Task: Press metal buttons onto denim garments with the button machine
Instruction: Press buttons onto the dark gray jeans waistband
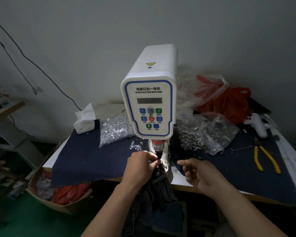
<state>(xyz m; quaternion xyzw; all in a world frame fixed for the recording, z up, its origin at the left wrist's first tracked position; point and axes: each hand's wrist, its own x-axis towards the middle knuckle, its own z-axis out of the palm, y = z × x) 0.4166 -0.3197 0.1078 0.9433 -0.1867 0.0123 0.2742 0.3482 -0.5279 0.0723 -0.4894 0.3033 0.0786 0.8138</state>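
Denim garment (158, 187) is draped off the table (181, 182) edge beneath the white button machine (149, 101), labelled "SERVO BUTTON MACHINE". Left hand (140, 166) fingers are pinched together at the punch; what is pinched cannot be told. Right hand (197, 171) is held beside it, fingers loosely curled, nothing gripped. Clear plastic bags of shiny silver rivets (115, 129) and ring-shaped parts (205, 137) are seen on dark cloth. Yellow-handled pliers (265, 158) are laid right.
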